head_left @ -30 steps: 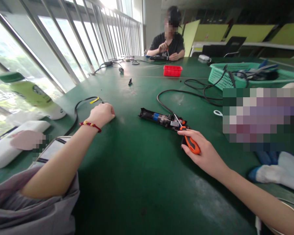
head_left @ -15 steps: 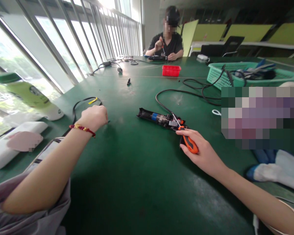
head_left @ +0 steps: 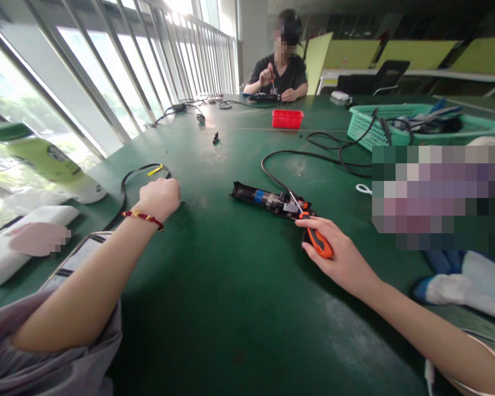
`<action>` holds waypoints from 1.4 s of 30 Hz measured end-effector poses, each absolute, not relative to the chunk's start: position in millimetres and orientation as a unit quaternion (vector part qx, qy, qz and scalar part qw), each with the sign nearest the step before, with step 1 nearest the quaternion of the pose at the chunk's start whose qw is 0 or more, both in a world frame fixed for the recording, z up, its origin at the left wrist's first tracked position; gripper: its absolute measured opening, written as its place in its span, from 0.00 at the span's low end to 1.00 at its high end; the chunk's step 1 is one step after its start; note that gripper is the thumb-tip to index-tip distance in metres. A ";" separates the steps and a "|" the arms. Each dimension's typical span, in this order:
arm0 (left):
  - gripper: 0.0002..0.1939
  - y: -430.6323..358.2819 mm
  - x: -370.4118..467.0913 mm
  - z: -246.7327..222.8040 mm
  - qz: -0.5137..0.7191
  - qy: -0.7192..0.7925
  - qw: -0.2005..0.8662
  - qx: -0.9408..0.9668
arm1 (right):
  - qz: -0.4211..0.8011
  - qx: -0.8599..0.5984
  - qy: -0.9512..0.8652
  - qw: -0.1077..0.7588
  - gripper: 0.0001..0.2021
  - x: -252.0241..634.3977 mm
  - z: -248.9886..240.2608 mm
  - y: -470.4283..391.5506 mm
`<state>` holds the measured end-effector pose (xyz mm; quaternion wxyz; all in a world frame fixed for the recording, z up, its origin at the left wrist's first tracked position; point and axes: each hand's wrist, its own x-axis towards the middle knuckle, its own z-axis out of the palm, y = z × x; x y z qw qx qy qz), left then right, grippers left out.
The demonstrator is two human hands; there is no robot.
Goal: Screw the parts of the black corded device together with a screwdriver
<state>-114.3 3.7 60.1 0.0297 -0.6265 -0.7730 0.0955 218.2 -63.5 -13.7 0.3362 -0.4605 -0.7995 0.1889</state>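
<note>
An orange-and-black screwdriver (head_left: 319,242) lies in my right hand (head_left: 340,253), whose fingers are closed round its handle. Its metal shaft reaches up-left over the near end of an opened black device (head_left: 264,199), which shows a blue band and inner parts. A black cable runs from that device. On the left, my left hand (head_left: 160,198) rests closed on the green table (head_left: 231,308), with a small dark tip showing at its right side; what the fingers hold is hidden. Beside this hand curves a black strap (head_left: 126,187) with a yellow tag (head_left: 155,170).
Further back are a red basket (head_left: 287,119), a small black piece (head_left: 216,138) and a green basket (head_left: 363,131) of tools. A person (head_left: 278,71) works at the far end. A bottle (head_left: 45,159), a white case (head_left: 4,261) and a phone (head_left: 76,258) lie left.
My left hand has shifted very slightly and its forearm has swung a little to the right. My right hand and the screwdriver look almost unchanged.
</note>
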 end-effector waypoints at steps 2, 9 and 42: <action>0.11 5.3 -113.0 57.6 0.094 -0.767 0.032 -0.634 | 0.186 -0.458 -0.800 0.339 0.17 218.3 -13.4 -63.9; 0.11 -0.8 -77.0 59.1 -0.035 -0.676 0.040 -0.735 | 0.218 -0.451 -0.798 0.336 0.15 219.2 -8.0 -66.9; 0.14 -33.5 -2.1 23.3 -0.131 -0.316 0.318 -0.884 | 0.228 -0.358 -0.761 0.490 0.10 219.8 -5.9 -83.1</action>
